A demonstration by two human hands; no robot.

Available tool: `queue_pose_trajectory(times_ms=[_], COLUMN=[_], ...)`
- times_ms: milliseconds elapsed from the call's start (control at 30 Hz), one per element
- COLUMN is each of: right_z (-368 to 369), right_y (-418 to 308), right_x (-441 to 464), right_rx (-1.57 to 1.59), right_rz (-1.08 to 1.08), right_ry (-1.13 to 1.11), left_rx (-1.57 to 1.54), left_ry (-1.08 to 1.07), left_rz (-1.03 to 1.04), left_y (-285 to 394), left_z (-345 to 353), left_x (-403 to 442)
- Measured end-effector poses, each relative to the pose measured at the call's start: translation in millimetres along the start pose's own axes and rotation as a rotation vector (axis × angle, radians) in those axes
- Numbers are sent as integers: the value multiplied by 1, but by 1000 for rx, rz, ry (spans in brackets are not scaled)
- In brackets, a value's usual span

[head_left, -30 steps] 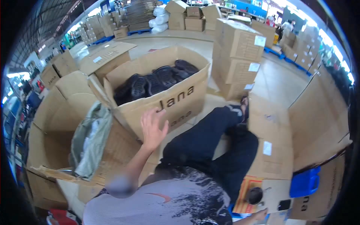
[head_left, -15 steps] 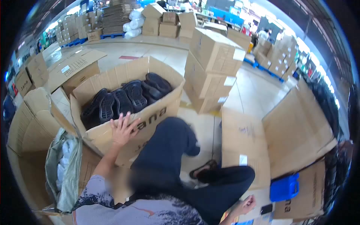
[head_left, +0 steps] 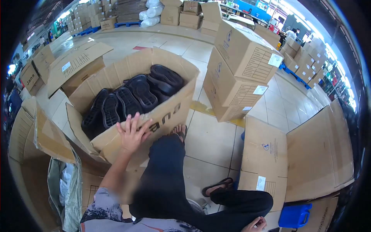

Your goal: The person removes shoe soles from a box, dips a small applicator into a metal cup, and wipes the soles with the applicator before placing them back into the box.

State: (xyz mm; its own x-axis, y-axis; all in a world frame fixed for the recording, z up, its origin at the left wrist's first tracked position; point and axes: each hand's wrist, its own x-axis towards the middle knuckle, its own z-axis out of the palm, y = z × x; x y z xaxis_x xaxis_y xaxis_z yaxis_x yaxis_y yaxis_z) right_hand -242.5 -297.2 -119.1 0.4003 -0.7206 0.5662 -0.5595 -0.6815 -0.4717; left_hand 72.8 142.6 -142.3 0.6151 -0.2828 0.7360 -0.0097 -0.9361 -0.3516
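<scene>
My left hand (head_left: 132,134) rests with spread fingers on the near top edge of a large open carton (head_left: 179,96) marked "Jana". Inside that carton lie several black shoe soles (head_left: 142,91), some upright and leaning together. At the bottom right, my right hand (head_left: 255,224) is beside my bent knee, its fingers curled; whether anything is between them is too small to make out. A blue plastic container (head_left: 295,215) stands to the right of it.
Three closed cartons (head_left: 243,73) are stacked beyond the sole carton. Flattened cardboard (head_left: 264,149) lies at the right, by an upright panel (head_left: 320,143). A green sack (head_left: 71,193) hangs in an open carton (head_left: 23,154) at left. Pallets of boxes and a person stand far back.
My left hand has come down onto the carton's edge. My right hand has moved from the items at the lower right to beside my knee. My legs have shifted, and the view has turned.
</scene>
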Motion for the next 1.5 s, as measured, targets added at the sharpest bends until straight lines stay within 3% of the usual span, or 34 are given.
queue_pose_trajectory(times_ms=[200,233,267,300,333,367,400,433,467,500,533,600,633,667,733,767,867,900,933,1033,1067,1233,1467,1500], right_z=[18,36,32,9,28,46,51,43,34,34,36,27,16,6,-1,-4,2,-1,2,16,21,44,49,47], right_y=[20,42,8,-19,-9,12,-6,-28,-35,-39,-39,-28,-32,-35,-29,-21,-6,-8,-5,-3,-6,-19,-20,-22], right_x=[9,15,23,32,40,41,48,56,55,50,41,24,21,17,11,9,15,14,20,32,34,40,46,50], right_rx=[69,132,191,136,230,301,216,314,143,228,321,145,106,71,150,176,239,244,245,196,184,123,37,14], right_rz=[25,64,111,-90,-88,-73,-196,-20,5,-160,-156,-337,-344,-343,-296,-243,-153,-149,-156,-185,-196,-265,-234,-257], right_ry=[0,57,120,41,36,32,109,-101,-193,-91,-69,-66,-2,39,111,125,157,154,159,102,68,-11,-117,-148], left_rx=[17,-199,-422,-870,-1328,-1430,-1554,-1977,-2407,-2720,-3014,-3310,-3309,-3323,-3355,-3263,-3226,-3543,-3514,-3159,-3168,-3127,-3091,-3075], left_ry=[-19,-65,-107,-131,-178,-5,0,43,50,-141,-305,-769,-1052,-1170,-1553,-1843,-2184,-1883,-1855,-1947,-1913,-1311,-836,-690], left_rz=[-98,-47,14,-67,-141,-186,89,315,215,284,397,585,721,824,877,978,1053,628,648,993,908,620,504,514], left_y=[28,30,33,36,42,60,64,82,114,130,143,162,173,188,203,213,238,220,229,248,250,255,294,305], left_z=[1,-20,-40,-61,-90,-157,-202,-234,-275,-302,-322,-354,-357,-368,-382,-389,-403,-424,-416,-386,-376,-329,-293,-282], left_x=[32,41,52,60,71,106,124,135,123,111,108,120,122,117,102,105,94,66,79,112,112,119,118,126])
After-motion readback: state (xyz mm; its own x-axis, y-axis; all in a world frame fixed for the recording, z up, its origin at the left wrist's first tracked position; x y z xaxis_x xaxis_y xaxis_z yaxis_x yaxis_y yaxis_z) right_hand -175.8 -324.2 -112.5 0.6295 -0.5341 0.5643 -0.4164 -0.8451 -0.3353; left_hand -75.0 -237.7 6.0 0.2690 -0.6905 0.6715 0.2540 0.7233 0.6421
